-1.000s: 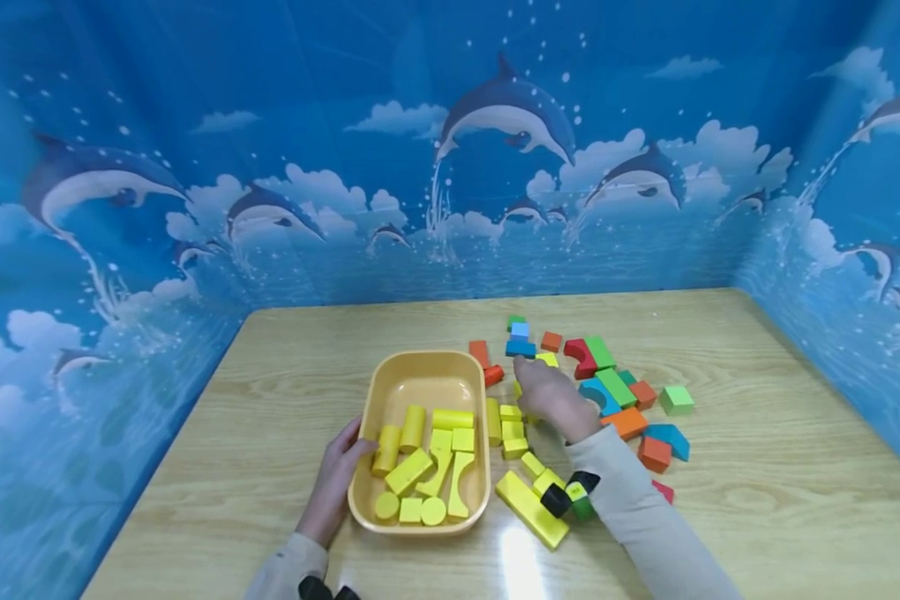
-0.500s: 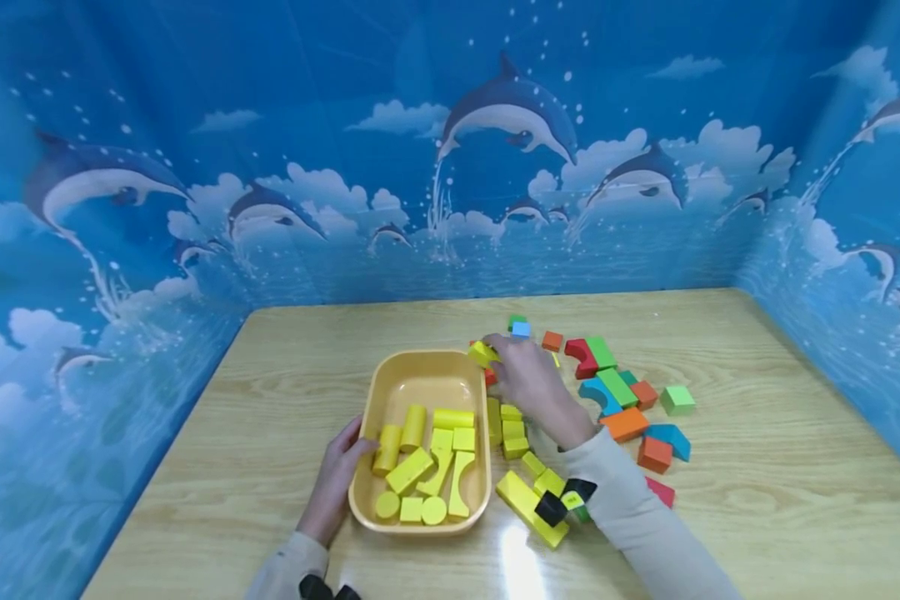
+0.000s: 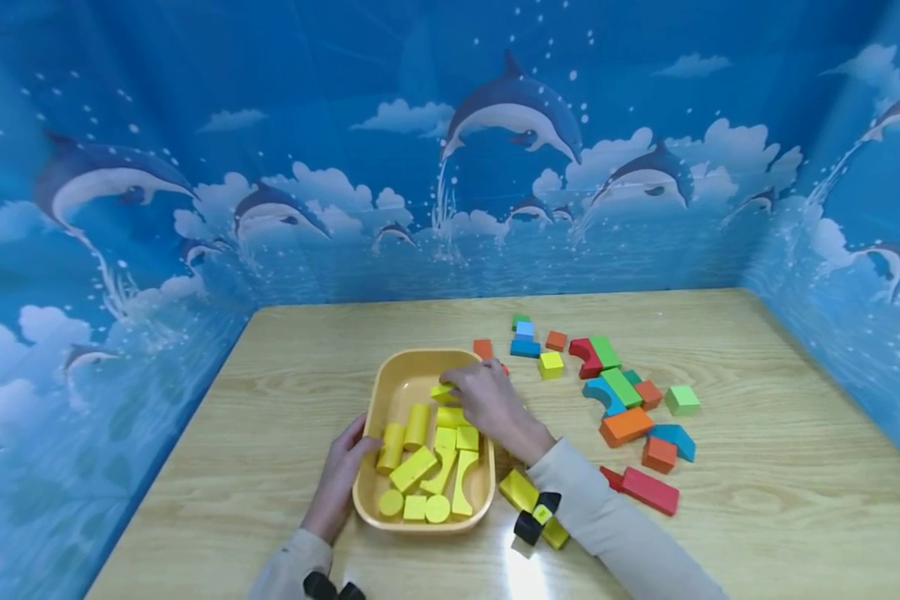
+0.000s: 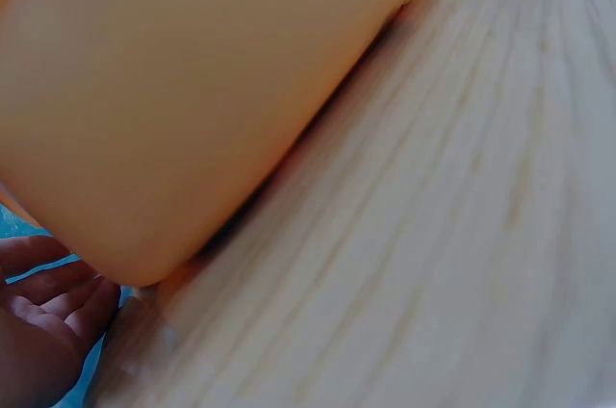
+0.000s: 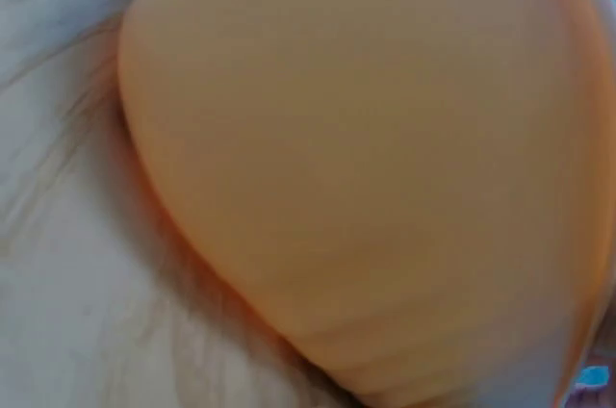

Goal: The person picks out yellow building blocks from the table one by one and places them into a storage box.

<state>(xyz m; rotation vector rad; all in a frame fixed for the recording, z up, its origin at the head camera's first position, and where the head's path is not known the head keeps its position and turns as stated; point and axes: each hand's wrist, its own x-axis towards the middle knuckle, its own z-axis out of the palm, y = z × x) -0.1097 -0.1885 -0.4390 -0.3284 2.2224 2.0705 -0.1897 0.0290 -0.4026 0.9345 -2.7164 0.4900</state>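
A tan plastic tub (image 3: 412, 379) stands on the table with several yellow blocks in its near half. My left hand (image 3: 339, 471) holds its left side, thumb over the rim and fingers along the outside; these fingers also show at the edge of the left wrist view. My right hand (image 3: 493, 404) reaches over the right rim and pinches a yellow block (image 3: 442, 392) above the far part of the tub, its shape partly hidden by the fingers. In the right wrist view only the blurred tub wall (image 5: 366, 139) shows plainly.
Right of the tub lie a yellow cube (image 3: 551, 365), a long yellow block (image 3: 517, 490) partly under the right wrist, and several red, green, blue and orange blocks, such as a red one (image 3: 651, 491). A dolphin-print curtain (image 3: 450, 208) encloses the table.
My right hand has picked up a yellow block from the pile and carried it left over the tub. The left hand stays on the tub's side.
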